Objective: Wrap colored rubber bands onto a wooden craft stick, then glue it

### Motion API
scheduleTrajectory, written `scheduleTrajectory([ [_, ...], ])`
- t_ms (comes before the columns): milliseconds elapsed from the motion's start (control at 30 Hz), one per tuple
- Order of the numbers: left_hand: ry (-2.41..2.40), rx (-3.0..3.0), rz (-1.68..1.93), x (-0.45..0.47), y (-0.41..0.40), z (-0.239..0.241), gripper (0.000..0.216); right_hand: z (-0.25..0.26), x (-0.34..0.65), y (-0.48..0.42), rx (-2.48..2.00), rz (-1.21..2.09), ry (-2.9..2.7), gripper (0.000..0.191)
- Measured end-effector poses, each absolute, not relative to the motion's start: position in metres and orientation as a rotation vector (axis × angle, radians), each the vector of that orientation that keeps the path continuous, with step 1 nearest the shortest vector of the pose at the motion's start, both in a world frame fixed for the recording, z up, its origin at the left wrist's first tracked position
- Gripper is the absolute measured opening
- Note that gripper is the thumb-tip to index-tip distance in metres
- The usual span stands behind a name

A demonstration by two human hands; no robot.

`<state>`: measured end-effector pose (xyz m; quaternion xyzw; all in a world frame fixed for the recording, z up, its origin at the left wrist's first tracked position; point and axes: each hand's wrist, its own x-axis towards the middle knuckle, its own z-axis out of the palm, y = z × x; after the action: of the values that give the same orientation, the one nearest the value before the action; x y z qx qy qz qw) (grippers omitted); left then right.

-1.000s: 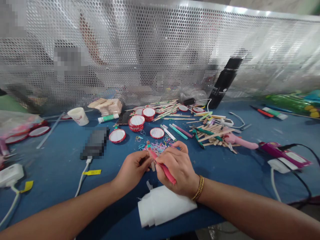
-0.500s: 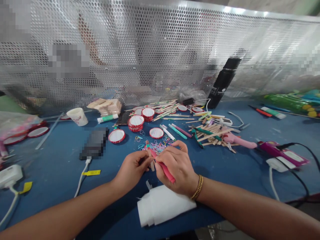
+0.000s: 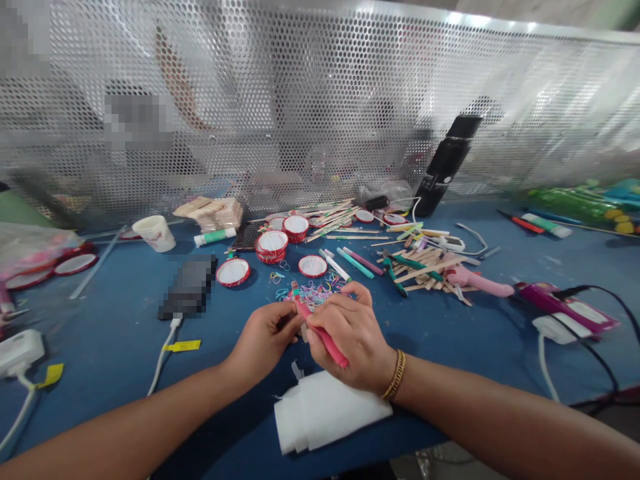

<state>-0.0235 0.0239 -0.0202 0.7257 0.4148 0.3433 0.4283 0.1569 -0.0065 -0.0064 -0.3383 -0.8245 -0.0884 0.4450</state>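
My left hand (image 3: 267, 337) is closed, pinching a wooden craft stick (image 3: 305, 333) between thumb and fingers. A small green and reddish decoration shows at the stick's far end. In my right hand (image 3: 350, 333) is a pink marker (image 3: 330, 345), gripped like a pen, with its tip end against or just over the stick; exact contact is hidden. Just beyond both hands lies a pile of small coloured rubber bands (image 3: 317, 294). Under my right wrist rests a folded white cloth or tissue (image 3: 335, 410).
Red-rimmed round lids (image 3: 233, 272) and capped markers (image 3: 356, 263) lie beyond the hands. Loose craft sticks (image 3: 430, 270) and a pink glue gun (image 3: 480, 281) are at right. A phone (image 3: 189, 287) and paper cup (image 3: 154, 233) are left; a black bottle (image 3: 447, 167) leans on the mesh panel.
The pink marker's tip end has shifted slightly left and away from me along the stick, my right hand moving with it. My left hand stays in place.
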Motion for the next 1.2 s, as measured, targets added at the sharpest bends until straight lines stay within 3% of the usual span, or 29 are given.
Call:
scheduleTrajectory([
  [1200,1.031,1.785,0.844,-0.0238,0.0235,-0.0230,0.033,-0.0060,0.1568,-0.0071,-0.872,-0.232,-2.020,0.003],
])
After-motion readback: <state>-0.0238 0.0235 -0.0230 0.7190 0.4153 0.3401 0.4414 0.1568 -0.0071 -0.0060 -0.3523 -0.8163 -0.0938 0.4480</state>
